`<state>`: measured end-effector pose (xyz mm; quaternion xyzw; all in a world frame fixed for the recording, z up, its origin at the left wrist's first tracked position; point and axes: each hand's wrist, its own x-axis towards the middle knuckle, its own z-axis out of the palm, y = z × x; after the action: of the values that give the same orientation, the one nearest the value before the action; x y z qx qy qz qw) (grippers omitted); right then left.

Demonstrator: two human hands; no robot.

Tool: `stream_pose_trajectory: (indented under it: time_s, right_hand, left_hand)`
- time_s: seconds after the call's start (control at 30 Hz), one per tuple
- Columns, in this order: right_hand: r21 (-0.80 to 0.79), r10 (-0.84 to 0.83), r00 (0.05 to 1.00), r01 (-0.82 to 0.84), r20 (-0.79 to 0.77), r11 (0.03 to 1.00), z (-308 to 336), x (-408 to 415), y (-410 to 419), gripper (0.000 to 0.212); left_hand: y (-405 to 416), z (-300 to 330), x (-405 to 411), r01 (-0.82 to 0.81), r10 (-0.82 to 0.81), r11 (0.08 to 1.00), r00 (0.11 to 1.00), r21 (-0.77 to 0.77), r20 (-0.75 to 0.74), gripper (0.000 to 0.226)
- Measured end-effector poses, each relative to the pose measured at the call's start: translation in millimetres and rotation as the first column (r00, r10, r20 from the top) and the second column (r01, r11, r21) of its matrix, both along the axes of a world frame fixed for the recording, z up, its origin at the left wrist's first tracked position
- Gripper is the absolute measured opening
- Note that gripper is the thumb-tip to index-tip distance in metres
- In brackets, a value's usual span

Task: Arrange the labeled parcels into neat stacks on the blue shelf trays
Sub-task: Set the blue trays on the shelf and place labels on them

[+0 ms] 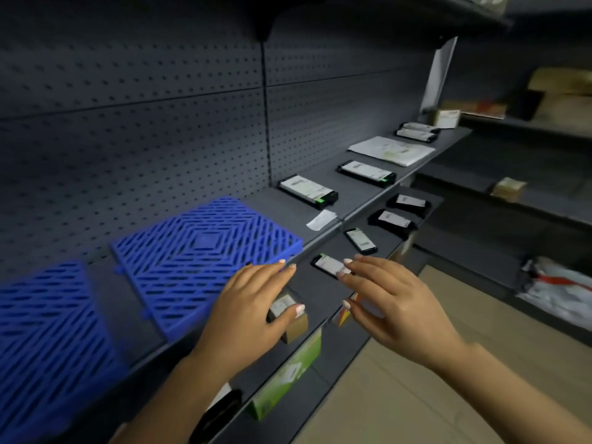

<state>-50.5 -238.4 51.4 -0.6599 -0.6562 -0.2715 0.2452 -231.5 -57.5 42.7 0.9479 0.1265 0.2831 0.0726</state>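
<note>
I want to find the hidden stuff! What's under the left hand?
Under the left hand, a small brown box with a white label pokes out on the lower shelf. The hand covers the box's left part, so anything else beneath stays hidden.

No text, brand or number can be read. White labels are seen on the black parcels (308, 191) on the upper shelf and on the black parcels (361, 240) on the lower shelf, but the print is blurred to grey streaks. A label on the small brown box (290, 318) and one on the green box (290, 373) are likewise illegible. Faint marks on the white mailer (390, 150) cannot be made out.
</note>
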Motion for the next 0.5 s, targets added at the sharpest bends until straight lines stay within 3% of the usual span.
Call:
stream_pose_trajectory:
  time_s: [0.5]
  right_hand:
    - [-0.104, -0.015, 1.000, 0.015, 0.002, 0.995, -26.1, 172.7, 77.5, 0.033]
  left_hand:
    - [80.6, -22.8, 174.2, -0.056, 0.057, 0.998, 0.995, 0.022, -0.085, 0.059]
